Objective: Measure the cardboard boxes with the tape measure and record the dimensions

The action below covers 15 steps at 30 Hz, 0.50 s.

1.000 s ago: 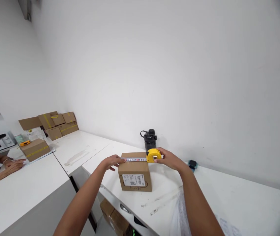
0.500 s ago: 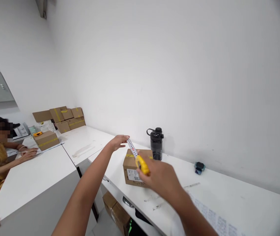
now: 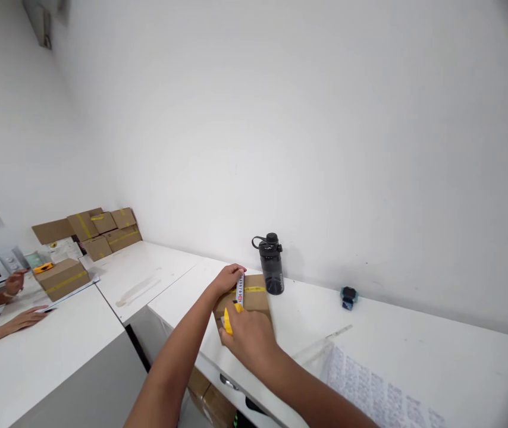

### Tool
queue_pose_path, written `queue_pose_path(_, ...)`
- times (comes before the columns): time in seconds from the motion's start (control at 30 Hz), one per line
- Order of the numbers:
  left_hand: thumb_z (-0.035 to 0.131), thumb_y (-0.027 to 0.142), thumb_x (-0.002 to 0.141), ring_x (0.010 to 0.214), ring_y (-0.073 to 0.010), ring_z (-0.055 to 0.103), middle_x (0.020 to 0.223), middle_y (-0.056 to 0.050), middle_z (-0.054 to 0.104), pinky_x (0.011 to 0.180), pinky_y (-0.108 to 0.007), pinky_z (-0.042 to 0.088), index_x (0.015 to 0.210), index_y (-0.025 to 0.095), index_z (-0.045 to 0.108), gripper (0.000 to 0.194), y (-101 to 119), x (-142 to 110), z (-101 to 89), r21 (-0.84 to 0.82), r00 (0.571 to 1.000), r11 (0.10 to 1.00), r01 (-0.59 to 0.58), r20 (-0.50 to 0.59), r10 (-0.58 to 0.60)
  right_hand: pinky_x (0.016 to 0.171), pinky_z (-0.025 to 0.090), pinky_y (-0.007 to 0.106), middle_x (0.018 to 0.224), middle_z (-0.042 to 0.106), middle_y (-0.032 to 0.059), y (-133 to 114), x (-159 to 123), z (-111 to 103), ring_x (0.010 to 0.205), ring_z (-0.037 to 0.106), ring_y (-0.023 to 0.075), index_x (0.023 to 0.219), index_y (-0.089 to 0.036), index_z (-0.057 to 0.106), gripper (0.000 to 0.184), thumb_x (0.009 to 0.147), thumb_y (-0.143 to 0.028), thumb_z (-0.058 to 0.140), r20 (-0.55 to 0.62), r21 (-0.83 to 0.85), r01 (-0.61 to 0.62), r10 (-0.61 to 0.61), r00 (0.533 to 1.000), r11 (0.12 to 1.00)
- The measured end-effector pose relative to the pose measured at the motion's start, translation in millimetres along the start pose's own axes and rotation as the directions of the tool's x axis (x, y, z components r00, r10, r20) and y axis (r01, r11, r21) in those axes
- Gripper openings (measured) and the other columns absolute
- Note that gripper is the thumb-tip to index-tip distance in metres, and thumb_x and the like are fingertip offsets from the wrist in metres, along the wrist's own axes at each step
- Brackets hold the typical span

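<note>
White desk (image 3: 303, 312): tape (image 3: 240, 288) now front-to-back.

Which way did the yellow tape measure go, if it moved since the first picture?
Yes, the tape measure moved left in the picture and nearer the person, away from the black bottle.

The box (image 3: 257, 301) is matt cardboard, the tape measure (image 3: 228, 321) smooth plastic, the bottle (image 3: 273, 268) glossy, see-through plastic. The table (image 3: 397, 342) looks smooth but smudged; the wall (image 3: 281, 119), upper frame, matt.
</note>
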<state>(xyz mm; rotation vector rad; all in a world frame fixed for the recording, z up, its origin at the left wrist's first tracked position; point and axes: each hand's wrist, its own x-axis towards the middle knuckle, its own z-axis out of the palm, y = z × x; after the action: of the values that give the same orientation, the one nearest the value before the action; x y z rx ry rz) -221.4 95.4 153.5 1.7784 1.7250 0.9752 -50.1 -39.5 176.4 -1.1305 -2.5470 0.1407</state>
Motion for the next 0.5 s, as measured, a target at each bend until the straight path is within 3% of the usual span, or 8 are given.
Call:
queue_pose_path(0.2, 0.058, 0.041, 0.084, 0.124, -0.0244, 0.048, 0.133, -0.009, 0.054, 0.104, -0.032, 0.036, 0.116, 0.021, 0.061, 0.039, -14, 2, 5.1, 0.116, 0.998, 0.993, 0.026, -0.068, -0.019, 0.061, 0.049, 0.038, 0.084, 0.074, 0.0131, 10, 6, -5, 0.075, 0.07, 0.0333, 0.121, -0.013, 0.055, 0.048, 0.085, -0.045, 0.06, 0.043, 0.052, 0.005, -0.007, 0.999, 0.999)
queue_pose_path(0.43, 0.055, 0.047, 0.085, 0.093, -0.0196, 0.063, 0.108, -0.006, 0.068, 0.083, -0.03, 0.046, 0.136, 0.023, 0.043, 0.058, -20, 8, 8.6, 0.147, 0.991, 0.981, 0.13, -0.043, -0.125, 0.061, 0.047, 0.037, 0.084, 0.074, 0.0126, 12, 7, -5, 0.075, 0.07, 0.033, 0.125, -0.014, 0.053, 0.052, 0.087, -0.049, 0.057, 0.045, 0.07, 0.002, -0.006, 0.999, 0.998)
queue_pose_path(0.5, 0.055, 0.047, 0.085, 0.091, -0.0196, 0.063, 0.111, -0.006, 0.067, 0.08, -0.029, 0.047, 0.132, 0.023, 0.049, 0.053, -18, 8, 8.7, 0.156, 0.991, 0.979, 0.129, -0.04, -0.125, 0.061, 0.047, 0.036, 0.083, 0.074, 0.012, 13, 7, -5, 0.075, 0.07, 0.0324, 0.125, -0.014, 0.053, 0.051, 0.088, -0.05, 0.057, 0.039, 0.075, 0.006, -0.009, 0.999, 0.997)
